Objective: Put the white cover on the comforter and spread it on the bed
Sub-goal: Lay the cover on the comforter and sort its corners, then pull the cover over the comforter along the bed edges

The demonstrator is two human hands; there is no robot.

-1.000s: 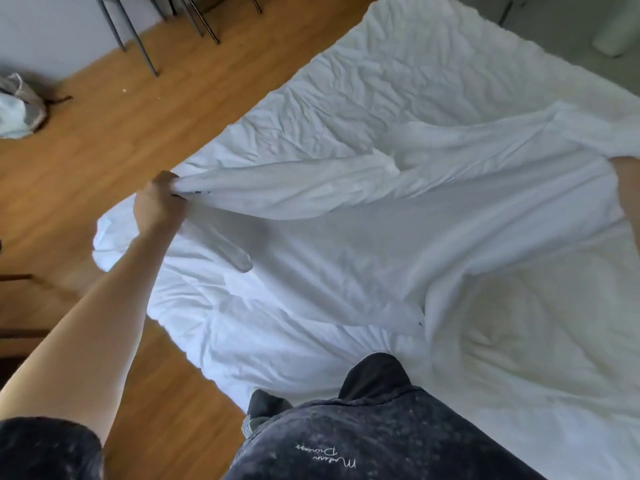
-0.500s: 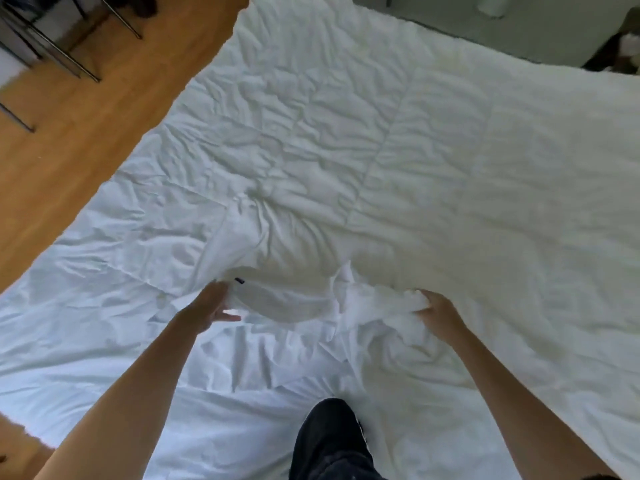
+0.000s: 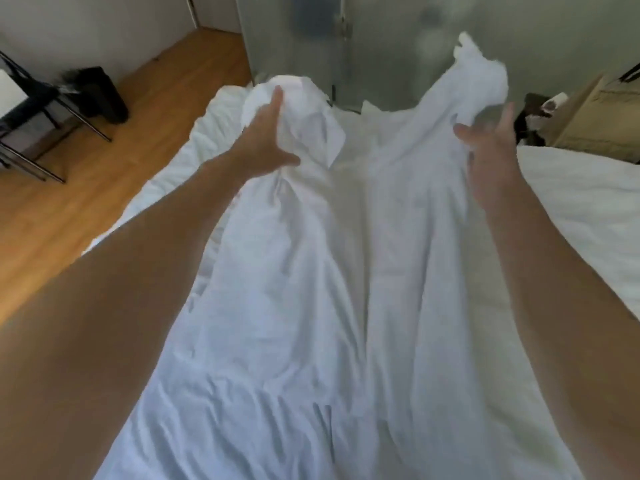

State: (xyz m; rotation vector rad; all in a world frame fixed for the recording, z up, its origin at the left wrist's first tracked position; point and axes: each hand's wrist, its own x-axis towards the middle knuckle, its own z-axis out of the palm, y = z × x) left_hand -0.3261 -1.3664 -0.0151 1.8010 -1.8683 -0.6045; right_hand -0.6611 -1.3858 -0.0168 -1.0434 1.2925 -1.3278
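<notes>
White cover [image 3: 294, 271] stretched lengthwise away, left hand [image 3: 266, 140] and right hand [image 3: 491, 157] both spread, fingers apart

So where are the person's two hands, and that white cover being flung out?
left hand [image 3: 266, 143], head view, back of the hand, fingers spread.
right hand [image 3: 491, 157], head view, back of the hand, fingers spread.
white cover [image 3: 294, 271], head view, its creased middle stretch between the arms.

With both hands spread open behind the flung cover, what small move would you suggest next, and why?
Probably bring both hands down to flatten the cover over the comforter. The left hand and right hand have no grip on it, and its far end looks airborne and bunched.
</notes>
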